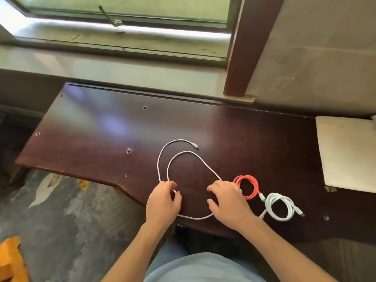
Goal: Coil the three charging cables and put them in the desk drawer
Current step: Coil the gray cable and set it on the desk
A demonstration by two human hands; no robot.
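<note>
A long thin white cable (162,159) lies in loose loops on the dark wooden desk (97,127), its plug end at the far middle. My left hand (163,200) rests on the cable's near left part, fingers pinching it. My right hand (228,202) lies over the cable's right part with fingers spread. Right of that hand sits a coiled red cable (247,187), and beside it a coiled thicker white cable (279,206). No drawer is visible.
A white flat pad (348,151) lies at the desk's right end. A window sill and a brown post (242,64) stand behind the desk. The desk's front edge curves inward on the left, with patterned floor (61,210) below.
</note>
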